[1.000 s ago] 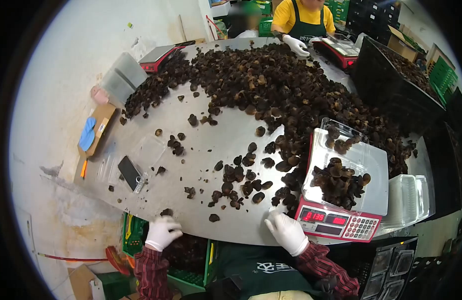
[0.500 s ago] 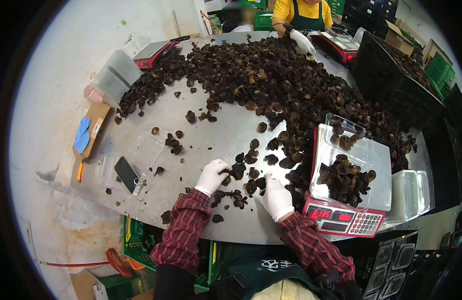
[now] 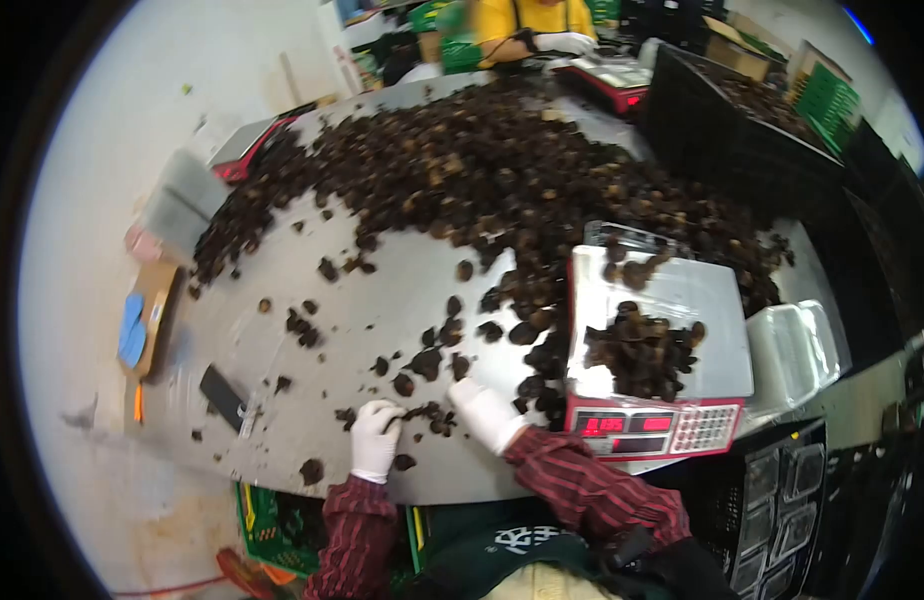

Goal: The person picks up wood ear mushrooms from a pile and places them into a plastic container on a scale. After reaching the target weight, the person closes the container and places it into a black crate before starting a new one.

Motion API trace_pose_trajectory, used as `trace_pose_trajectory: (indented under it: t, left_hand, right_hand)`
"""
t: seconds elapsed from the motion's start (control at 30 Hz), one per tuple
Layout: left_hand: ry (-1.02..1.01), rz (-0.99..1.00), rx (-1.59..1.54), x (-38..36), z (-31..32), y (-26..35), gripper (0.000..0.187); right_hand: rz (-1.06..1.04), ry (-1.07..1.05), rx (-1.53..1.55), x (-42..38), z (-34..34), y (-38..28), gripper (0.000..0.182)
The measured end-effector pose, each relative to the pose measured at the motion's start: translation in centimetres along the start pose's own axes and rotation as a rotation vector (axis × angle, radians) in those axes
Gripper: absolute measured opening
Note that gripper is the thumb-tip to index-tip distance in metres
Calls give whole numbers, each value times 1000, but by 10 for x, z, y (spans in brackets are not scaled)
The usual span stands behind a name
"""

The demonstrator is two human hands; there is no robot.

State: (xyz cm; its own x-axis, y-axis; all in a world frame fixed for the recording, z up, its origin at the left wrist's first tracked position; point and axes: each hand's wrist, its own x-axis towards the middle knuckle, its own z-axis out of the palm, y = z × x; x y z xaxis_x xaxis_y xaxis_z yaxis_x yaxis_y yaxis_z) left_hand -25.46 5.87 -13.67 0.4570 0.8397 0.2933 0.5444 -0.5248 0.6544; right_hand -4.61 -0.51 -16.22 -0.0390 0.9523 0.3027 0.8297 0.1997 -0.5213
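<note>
Along the near side of the table (image 3: 412,285), loose mushrooms (image 3: 425,363)

The left hand (image 3: 377,435) curls its fingers beside some; whether it pinches any, I cannot tell. The right hand (image 3: 487,415) has its fingers close together near others, its grip blurred. A clump (image 3: 642,350) sits on the red scale (image 3: 727,310); the big pile (image 3: 462,150) spreads behind.

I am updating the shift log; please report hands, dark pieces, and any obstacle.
Left hand at loose dark pieces, right hand beside them; grips unclear. Small pile on scale. Nothing visibly blocking hands.
</note>
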Motion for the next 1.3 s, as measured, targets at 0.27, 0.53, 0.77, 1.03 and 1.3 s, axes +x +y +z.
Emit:
trace_pose_trajectory:
  t: [0.27, 0.53, 0.77, 1.03, 1.3]
  left_hand:
    - [-34, 44, -530, 57, 3, 91, 20]
    - [-430, 611, -334, 112, 47, 238, 33]
    - [-449, 612, -166, 186, 100, 273, 33]
    - [-610, 720, 398, 227, 160, 282, 43]
    - [-488, 709, -124, 229, 188, 252, 19]
  right_hand:
    - [43, 311, -16, -7, -91, -41, 10]
    - [409, 591, -250, -56, -235, -25, 28]
    - [400, 628, -260, -74, -286, 65, 28]
    - [466, 73, -465, -10, -305, 153, 34]
    - [801, 15, -201, 2, -280, 183, 41]
